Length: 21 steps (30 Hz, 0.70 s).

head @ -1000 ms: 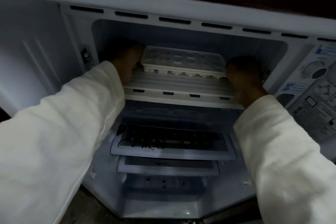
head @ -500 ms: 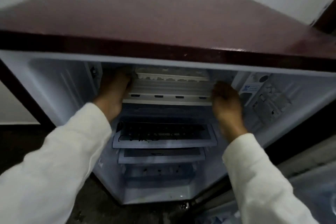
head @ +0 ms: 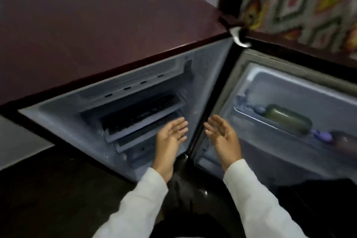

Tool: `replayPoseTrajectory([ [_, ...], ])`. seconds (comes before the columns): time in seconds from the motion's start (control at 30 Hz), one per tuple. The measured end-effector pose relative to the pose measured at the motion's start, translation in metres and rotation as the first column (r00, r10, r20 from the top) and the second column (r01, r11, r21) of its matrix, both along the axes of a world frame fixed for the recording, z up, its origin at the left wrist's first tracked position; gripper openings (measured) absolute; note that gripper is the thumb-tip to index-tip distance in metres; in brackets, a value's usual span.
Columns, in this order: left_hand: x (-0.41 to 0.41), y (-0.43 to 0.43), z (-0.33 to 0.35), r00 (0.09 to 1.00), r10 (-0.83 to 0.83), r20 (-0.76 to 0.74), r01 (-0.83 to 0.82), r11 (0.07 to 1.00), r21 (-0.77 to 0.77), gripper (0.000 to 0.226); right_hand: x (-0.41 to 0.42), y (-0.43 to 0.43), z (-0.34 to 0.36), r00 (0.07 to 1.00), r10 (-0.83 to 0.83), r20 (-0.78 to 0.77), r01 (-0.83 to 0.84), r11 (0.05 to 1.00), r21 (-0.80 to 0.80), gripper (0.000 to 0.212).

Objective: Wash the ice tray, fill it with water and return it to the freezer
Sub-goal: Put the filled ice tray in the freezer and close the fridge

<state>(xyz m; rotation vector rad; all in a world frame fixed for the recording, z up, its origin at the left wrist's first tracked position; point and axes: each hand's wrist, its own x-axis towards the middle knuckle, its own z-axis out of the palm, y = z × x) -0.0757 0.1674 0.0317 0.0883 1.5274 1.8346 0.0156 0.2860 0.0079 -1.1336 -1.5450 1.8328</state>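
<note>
The left hand (head: 172, 133) hangs before the fridge's glass shelves (head: 143, 118), fingers straight, palm up, holding nothing. Just beside it, the right hand (head: 222, 133) mirrors it near the door (head: 289, 87). The ice tray is out of sight; the freezer slot (head: 135, 85) lies above both hands.

Half this open fridge is smeared or out of sight.

The freezer compartment (head: 135, 88) sits tucked under the front edge of the maroon fridge top (head: 96, 25), so its inside cannot be seen. The glass shelves (head: 143, 116) below are streaked and their lettering is unreadable. In the door rack (head: 251, 116) a greenish bottle (head: 287, 120) lies blurred. Beside it are a purple thing (head: 322, 135) and a dark shape (head: 344, 141) I cannot make out, the latter cut by the right edge. The patterned cloth (head: 299, 2) in the top right corner is a blur. Both white sleeves (head: 260, 199) run off the bottom edge.
</note>
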Motion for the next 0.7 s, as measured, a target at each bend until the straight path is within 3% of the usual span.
replayPoseTrajectory([
  [0.17, 0.085, 0.023, -0.014, 0.934, -0.357, -0.007, 0.358, 0.934, 0.004, 0.037, 0.112, -0.021, -0.009, 0.954, -0.297, 0.03, 0.298, 0.954, -0.045, 0.045],
  [0.37, 0.188, 0.062, -0.021, 0.767, -0.639, -0.067, 0.639, 0.769, -0.02, 0.036, 0.229, -0.012, -0.025, 0.838, -0.537, 0.1, 0.539, 0.842, 0.011, 0.045],
  [0.53, 0.271, 0.111, -0.021, 0.69, -0.712, -0.129, 0.717, 0.697, -0.01, 0.036, 0.311, 0.032, -0.027, 0.769, -0.628, 0.121, 0.627, 0.777, 0.052, 0.047],
  [0.7, 0.341, 0.166, -0.024, 0.735, -0.663, -0.146, 0.668, 0.744, -0.012, 0.037, 0.376, 0.109, -0.026, 0.753, -0.648, 0.116, 0.634, 0.761, 0.138, 0.048],
])
